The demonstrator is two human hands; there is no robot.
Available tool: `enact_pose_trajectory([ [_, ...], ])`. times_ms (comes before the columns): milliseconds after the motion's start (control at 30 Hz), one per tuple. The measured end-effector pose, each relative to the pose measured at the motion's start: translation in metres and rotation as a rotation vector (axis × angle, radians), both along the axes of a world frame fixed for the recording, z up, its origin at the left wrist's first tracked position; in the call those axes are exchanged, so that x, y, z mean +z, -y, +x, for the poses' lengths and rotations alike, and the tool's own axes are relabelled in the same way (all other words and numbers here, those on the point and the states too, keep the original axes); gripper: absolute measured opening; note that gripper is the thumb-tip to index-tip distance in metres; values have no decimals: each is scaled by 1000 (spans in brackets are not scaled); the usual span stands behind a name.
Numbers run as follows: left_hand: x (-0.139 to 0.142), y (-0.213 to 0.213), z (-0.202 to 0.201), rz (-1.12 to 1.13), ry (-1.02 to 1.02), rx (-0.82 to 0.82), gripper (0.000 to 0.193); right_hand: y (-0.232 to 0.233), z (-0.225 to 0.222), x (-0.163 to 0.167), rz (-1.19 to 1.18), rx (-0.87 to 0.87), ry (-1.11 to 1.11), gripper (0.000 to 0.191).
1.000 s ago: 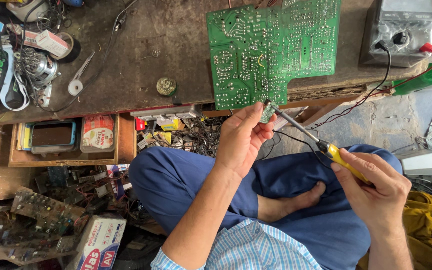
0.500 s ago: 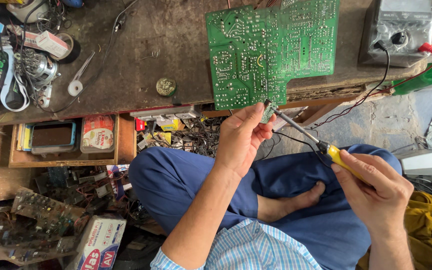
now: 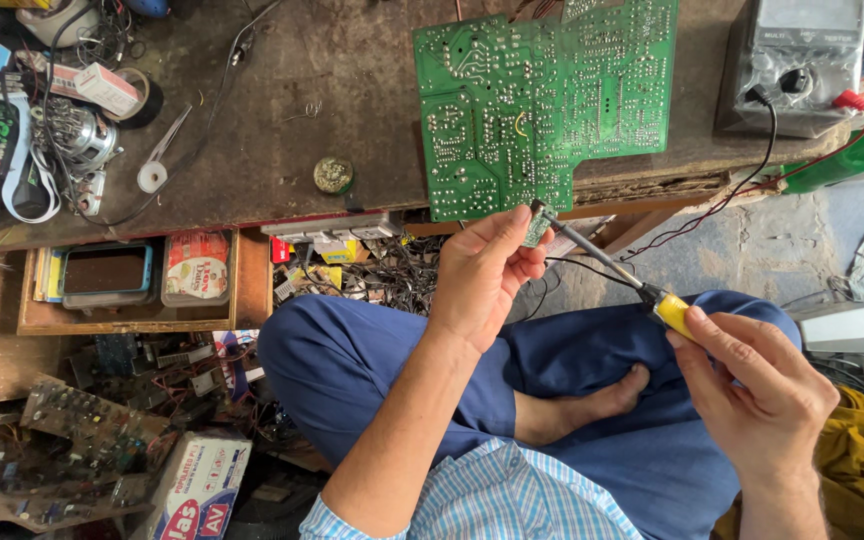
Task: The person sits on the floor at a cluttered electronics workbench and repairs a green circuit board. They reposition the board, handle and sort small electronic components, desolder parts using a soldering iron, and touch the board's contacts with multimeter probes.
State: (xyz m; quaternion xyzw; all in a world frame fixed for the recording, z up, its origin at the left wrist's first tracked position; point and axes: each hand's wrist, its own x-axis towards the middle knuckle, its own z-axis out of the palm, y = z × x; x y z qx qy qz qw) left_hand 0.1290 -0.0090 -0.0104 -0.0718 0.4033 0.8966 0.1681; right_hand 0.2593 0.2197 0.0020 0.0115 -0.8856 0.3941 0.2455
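My left hand pinches a small green electronic part just below the front edge of the bench. My right hand grips the yellow handle of a soldering iron; its metal tip touches the small part. A large green circuit board lies solder side up on the brown workbench, right above both hands. I sit cross-legged in blue trousers, one bare foot showing between my arms.
A grey multimeter with black and red leads stands at the bench's right end. A round solder tin, tweezers, a small motor and wire clutter lie to the left. An open drawer and scrap boards sit below.
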Motion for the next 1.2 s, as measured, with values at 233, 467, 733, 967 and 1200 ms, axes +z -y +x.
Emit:
enact_pose_trajectory([
  [233, 1, 1, -3, -8, -1, -10, 20, 2, -5, 10, 41, 0, -25, 35],
  [467, 0, 3, -4, -45, -18, -5, 20, 6, -8, 21, 167, -31, -38, 34],
  [733, 0, 7, -5, -19, 10, -31, 18, 6, -8, 21, 145, -21, -41, 35],
  [967, -1, 9, -7, 37, 71, -46, 16, 6, -8, 22, 144, -26, -22, 36],
  [1200, -7, 8, -6, 24, 68, -41, 16, 6, -6, 21, 170, -25, -18, 36],
])
